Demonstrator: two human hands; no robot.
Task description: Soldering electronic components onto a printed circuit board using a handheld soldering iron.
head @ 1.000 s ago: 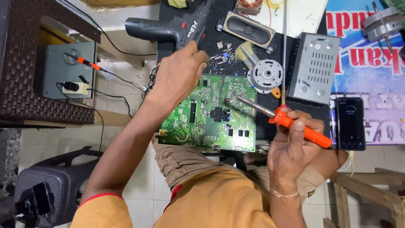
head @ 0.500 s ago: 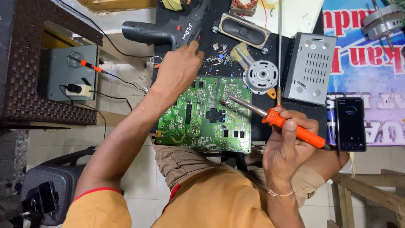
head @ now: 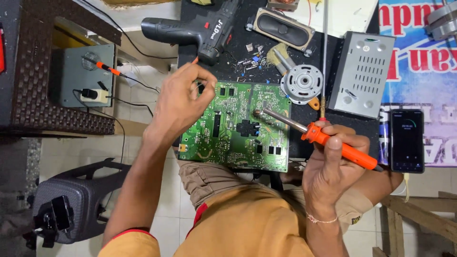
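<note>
Right hand [head: 333, 166] clamped around the orange iron [head: 328, 140] handle, metal tip resting on the board [head: 235, 126] near its middle, toward the far edge. Left hand [head: 183, 102] fingers pinched together over the board's far-left corner; can't tell what's between them, maybe thin wire, too small to see. Board lies green side up at the bench's near edge, just above the person's lap, its near-left corner overhanging.

Right of the iron hand: phone [head: 407, 140] flat, screen lit, near the bench's right side. Beyond the board: round motor part [head: 302, 82] just off its far-right corner, grey vented box [head: 362, 74] right of that. Loose small parts [head: 252, 57] behind the board. Far edge: black drill [head: 200, 31] on its side, speaker [head: 283, 28] beside it.
</note>
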